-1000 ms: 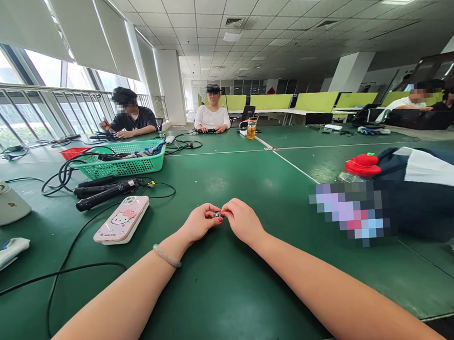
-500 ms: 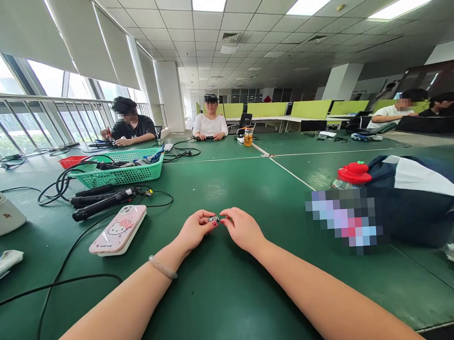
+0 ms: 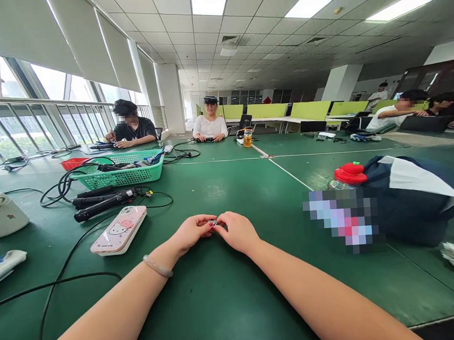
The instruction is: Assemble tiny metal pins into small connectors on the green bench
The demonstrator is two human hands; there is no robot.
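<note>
In the head view my left hand (image 3: 192,230) pinches a small dark and silvery piece (image 3: 215,222) between thumb and fingers; its kind is too small to make out. My right hand (image 3: 237,232) has come up against the piece's right side, its thumb and fingertips closed at it. Both hands meet just above the green table (image 3: 219,293), and the fingers cover most of the piece. Left of my hands lies a phone in a pink cartoon case (image 3: 120,230).
Behind the phone lie black rod-shaped tools (image 3: 106,203) with cables and a green basket (image 3: 142,173) of gear. At right stand a red-capped bottle (image 3: 349,174) and a dark blue bag (image 3: 414,215). A cup of amber drink (image 3: 247,138) stands farther back. Other people sit around the table.
My right hand has moved left, and its fingertips now close at the small piece, where before they were apart from it. Less of the piece shows now.
</note>
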